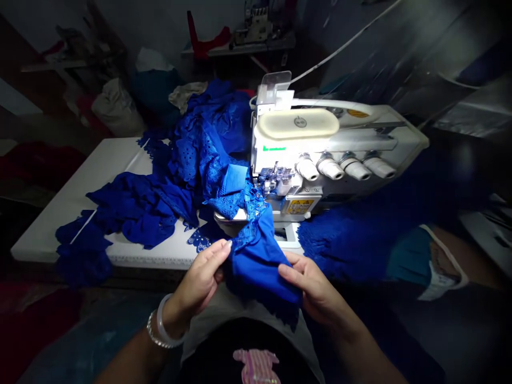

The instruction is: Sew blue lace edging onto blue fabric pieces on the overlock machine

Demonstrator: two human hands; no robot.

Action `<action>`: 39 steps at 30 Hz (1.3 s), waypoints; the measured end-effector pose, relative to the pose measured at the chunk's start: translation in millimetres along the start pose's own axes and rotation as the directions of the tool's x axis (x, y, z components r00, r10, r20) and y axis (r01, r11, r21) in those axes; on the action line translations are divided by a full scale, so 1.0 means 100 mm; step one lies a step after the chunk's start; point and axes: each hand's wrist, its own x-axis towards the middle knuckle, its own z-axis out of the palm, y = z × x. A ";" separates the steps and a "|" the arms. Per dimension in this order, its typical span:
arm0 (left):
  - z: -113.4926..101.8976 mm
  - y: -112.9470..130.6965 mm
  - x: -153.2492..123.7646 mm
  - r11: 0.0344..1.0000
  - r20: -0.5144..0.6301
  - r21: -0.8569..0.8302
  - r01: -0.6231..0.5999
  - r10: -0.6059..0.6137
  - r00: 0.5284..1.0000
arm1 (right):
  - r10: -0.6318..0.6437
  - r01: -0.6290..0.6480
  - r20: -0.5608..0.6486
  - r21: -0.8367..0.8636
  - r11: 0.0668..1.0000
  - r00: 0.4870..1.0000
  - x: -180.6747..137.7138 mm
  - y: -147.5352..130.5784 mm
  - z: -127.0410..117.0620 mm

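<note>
Left hand [202, 278], right hand [316, 289], blue fabric [258, 266], overlocker [296, 149]

Just ahead of the fingers [218, 250] sits a white overlock machine [296, 144] on a white worktop [100, 170]. Well beyond them, a second sewing machine [252, 26] stands on a bench [240, 50] beside red cloth [206, 42]; a pale sack [116, 106] slumps farther left.

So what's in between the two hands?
A bunched piece of blue fabric lies between the left hand and the right hand, touching both, as the head view shows.
</note>
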 end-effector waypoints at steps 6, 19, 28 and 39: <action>0.10 0.18 0.08 0.957 0.226 -0.152 0.248 -0.211 0.951 | -0.150 0.125 0.091 0.234 0.964 0.985 -0.04 -0.09 -0.02; -0.20 0.10 -0.22 0.954 0.064 -0.191 0.233 -0.224 0.972 | -0.246 0.247 0.020 -0.105 0.963 0.969 0.50 0.21 0.14; -0.04 0.54 0.13 0.857 0.155 0.476 -0.195 0.137 0.978 | -0.028 0.017 0.254 0.044 0.999 0.967 0.45 0.08 0.26; -0.63 1.33 1.21 -0.026 0.196 0.964 -0.264 0.740 0.644 | -0.283 0.311 0.134 -0.294 0.904 0.950 0.49 -0.15 0.38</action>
